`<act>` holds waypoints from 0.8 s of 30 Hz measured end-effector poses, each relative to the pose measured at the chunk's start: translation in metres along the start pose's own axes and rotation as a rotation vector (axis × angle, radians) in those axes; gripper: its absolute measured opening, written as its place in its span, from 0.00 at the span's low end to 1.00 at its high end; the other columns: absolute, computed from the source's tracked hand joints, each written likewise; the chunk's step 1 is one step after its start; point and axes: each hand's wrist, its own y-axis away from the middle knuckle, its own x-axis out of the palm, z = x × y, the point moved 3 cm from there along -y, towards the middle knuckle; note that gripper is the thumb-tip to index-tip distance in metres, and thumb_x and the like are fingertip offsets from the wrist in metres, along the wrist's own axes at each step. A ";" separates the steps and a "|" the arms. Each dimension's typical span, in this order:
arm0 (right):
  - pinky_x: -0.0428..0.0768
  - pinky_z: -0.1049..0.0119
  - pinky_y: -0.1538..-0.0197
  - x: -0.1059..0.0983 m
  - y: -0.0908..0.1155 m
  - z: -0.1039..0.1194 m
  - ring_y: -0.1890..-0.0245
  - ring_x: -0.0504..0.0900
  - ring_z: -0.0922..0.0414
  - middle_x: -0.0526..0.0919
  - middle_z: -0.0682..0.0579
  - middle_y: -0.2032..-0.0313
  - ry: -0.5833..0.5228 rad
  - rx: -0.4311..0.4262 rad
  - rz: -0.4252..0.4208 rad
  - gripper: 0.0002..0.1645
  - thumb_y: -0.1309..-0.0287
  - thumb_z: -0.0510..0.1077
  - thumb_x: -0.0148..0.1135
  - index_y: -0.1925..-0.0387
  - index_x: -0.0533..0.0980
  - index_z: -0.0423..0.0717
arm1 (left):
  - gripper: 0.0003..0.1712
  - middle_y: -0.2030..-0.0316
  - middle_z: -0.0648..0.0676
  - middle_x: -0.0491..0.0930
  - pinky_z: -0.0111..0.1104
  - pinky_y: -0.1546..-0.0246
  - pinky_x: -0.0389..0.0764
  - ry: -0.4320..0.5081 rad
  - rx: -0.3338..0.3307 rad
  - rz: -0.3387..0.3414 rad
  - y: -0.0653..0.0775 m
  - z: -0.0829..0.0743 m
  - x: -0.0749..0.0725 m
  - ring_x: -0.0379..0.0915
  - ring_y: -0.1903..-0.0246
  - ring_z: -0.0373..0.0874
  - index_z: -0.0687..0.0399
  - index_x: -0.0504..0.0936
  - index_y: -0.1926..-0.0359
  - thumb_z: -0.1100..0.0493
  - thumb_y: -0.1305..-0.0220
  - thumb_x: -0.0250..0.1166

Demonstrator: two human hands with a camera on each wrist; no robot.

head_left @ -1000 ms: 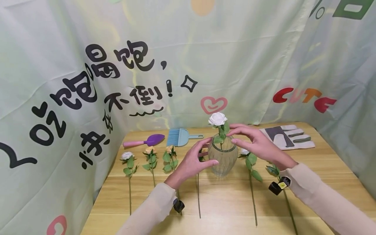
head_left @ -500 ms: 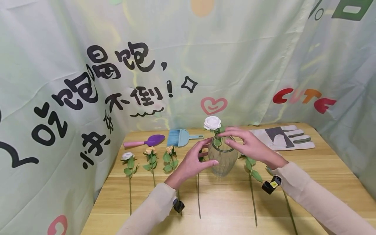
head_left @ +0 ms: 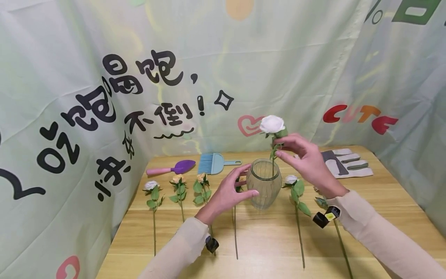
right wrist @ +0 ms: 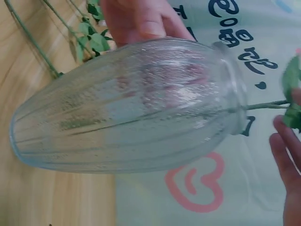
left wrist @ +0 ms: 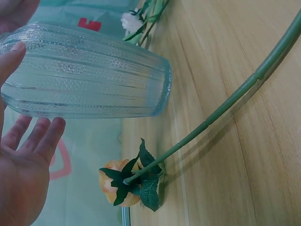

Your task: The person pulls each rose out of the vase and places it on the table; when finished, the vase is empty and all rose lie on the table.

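Note:
A ribbed clear glass vase (head_left: 264,192) stands upright on the wooden table. My left hand (head_left: 230,190) holds its left side, thumb in front and fingers curved behind. Above the rim, my right hand (head_left: 306,157) pinches a white rose (head_left: 272,124) by its leafy upper stem. The rose's stem (right wrist: 265,106) passes through the vase's mouth, as the right wrist view shows; its lower end is hard to make out through the glass. A yellow rose (left wrist: 118,181) lies close to the vase in the left wrist view.
Several roses lie stem-forward on the table (head_left: 268,248): a white one (head_left: 151,186) at far left, yellow ones (head_left: 178,179) beside it, another white one (head_left: 291,179) right of the vase. Behind are a purple trowel (head_left: 184,166), a blue brush-and-dustpan set (head_left: 212,163) and a work glove (head_left: 348,162).
My right hand first shifts left with the white rose, then lifts it up and to the right, so the bloom sits higher above the vase. My left hand stays on the vase.

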 end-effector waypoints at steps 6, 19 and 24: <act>0.89 0.75 0.44 -0.016 -0.005 0.011 0.47 0.90 0.62 0.84 0.49 0.48 -0.157 -0.067 -0.223 0.19 0.37 0.19 0.67 0.45 0.79 0.23 | 0.47 0.25 0.39 0.71 0.53 0.25 0.79 0.000 -0.016 -0.008 0.001 0.000 0.000 0.70 0.25 0.45 0.16 0.65 0.21 0.45 0.33 0.80; 0.95 0.60 0.56 -0.073 -0.015 0.022 0.59 0.94 0.49 0.84 0.37 0.55 -0.526 -0.197 -0.522 0.15 0.39 0.15 0.64 0.51 0.78 0.18 | 0.48 0.25 0.38 0.71 0.58 0.25 0.77 0.008 -0.019 -0.005 0.002 -0.001 0.000 0.70 0.25 0.45 0.14 0.65 0.21 0.44 0.34 0.80; 0.95 0.57 0.62 -0.101 -0.013 0.031 0.65 0.93 0.47 0.84 0.33 0.57 -0.563 -0.244 -0.643 0.15 0.41 0.15 0.65 0.52 0.76 0.17 | 0.48 0.25 0.39 0.71 0.58 0.25 0.77 0.011 -0.010 -0.005 0.002 -0.001 0.000 0.70 0.24 0.47 0.15 0.64 0.21 0.45 0.34 0.80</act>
